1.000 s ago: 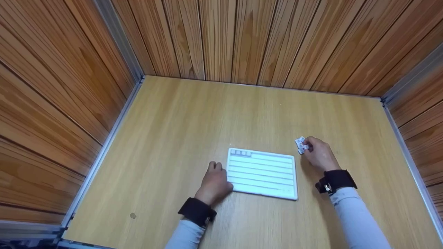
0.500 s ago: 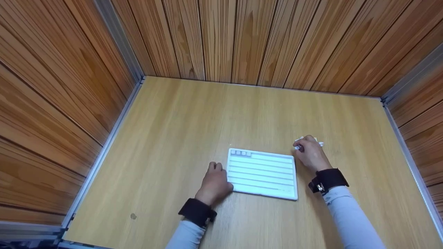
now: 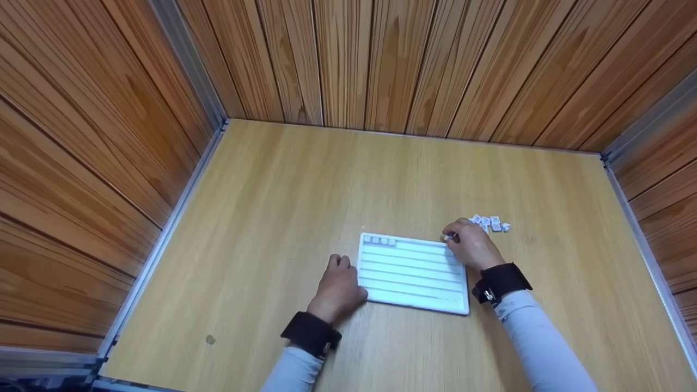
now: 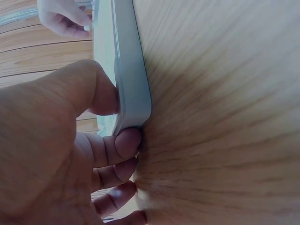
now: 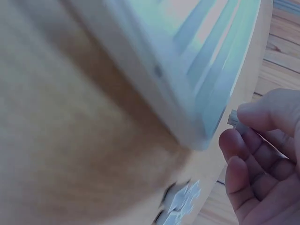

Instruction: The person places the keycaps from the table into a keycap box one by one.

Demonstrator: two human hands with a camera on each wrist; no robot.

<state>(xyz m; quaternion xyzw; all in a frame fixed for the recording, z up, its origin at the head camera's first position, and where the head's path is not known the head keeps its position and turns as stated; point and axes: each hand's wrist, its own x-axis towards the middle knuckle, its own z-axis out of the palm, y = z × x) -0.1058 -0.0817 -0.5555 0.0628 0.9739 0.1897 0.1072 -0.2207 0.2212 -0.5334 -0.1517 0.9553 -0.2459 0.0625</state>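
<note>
Head view: a white board (image 3: 412,273) with ruled rows lies flat on the wooden bench (image 3: 305,179), and both hands are at its edges.
Board: white, rectangular, rounded corners, several long horizontal rows; four small tiles (image 3: 379,240) sit in its top row at the far left corner.
Writing: none can be read on the board or the tiles; the marks are too small and blurred.
Left hand (image 3: 337,288): at the board's left edge; in the left wrist view the thumb (image 4: 96,91) presses on top of the edge and a curled fingertip meets the rounded corner (image 4: 136,110), so the grip is closed on the board.
Right hand (image 3: 469,246): over the board's far right corner; thumb and forefinger pinch one small white tile (image 3: 448,237), seen in the right wrist view as a thin piece between the fingertips (image 5: 255,115).
Loose tiles (image 3: 490,223): a small heap of white pieces on the bench, just beyond the board's far right corner, near the right hand but apart from it.
Wrists: a black band on each, light sleeves behind.
Surround: wood-panelled walls behind the board, with metal strips along the bench edges.
</note>
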